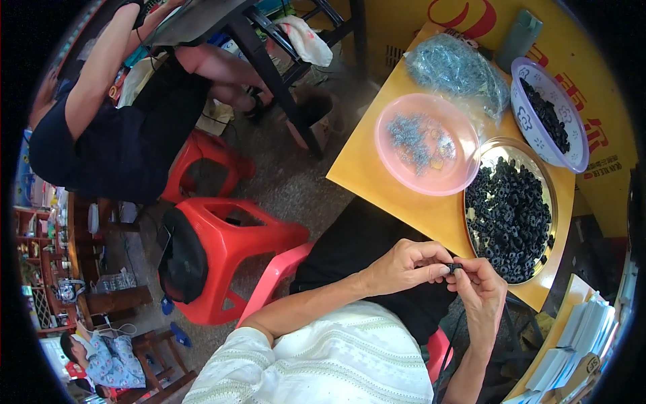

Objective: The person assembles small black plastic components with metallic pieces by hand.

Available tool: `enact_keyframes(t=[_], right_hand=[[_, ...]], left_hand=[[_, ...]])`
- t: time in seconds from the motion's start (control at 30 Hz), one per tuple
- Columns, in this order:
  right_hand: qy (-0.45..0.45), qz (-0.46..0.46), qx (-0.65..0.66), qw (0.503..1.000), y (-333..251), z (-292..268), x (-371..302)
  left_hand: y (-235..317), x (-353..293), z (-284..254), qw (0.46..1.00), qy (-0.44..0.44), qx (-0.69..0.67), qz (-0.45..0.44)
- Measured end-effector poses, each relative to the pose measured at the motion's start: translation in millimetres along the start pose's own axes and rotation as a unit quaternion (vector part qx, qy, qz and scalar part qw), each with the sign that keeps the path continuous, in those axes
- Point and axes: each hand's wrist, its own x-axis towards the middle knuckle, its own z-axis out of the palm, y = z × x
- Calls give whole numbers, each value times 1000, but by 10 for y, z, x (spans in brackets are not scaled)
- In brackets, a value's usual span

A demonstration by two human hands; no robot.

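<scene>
My left hand (404, 268) and my right hand (480, 286) meet above my lap, near the table's front edge. Both are closed in a pinch around one small black part (455, 267); the fingertips hide most of it. Close by on the table, a round gold-coloured tray (496, 149) carries a heap of small black ring-shaped parts (511, 222). To its left, a translucent pink bowl (397, 174) contains small silvery pieces (417, 138), too fine to name.
The yellow table (360, 158) also bears a clear plastic bag (457, 67) of silvery pieces. A lilac flowered bowl (527, 111) holds more black parts. Behind stands a grey-green container (519, 39). Red stools (232, 262) and another seated person (114, 128) are at left; stacked cartons (572, 343) at right.
</scene>
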Motion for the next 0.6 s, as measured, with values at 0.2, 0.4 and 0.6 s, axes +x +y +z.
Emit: enact_keyframes(t=[0.2,0.4,0.6], right_hand=[[-2,7,28,1000,14,1,-82],[21,-54,-81,995,49,29,-84],[41,-63,-58,996,-40,69,-89]], left_hand=[[93,-93,135,998,17,66,17],[16,-72,174,994,48,-84,-56],[57,-58,164,984,38,-162,-67]])
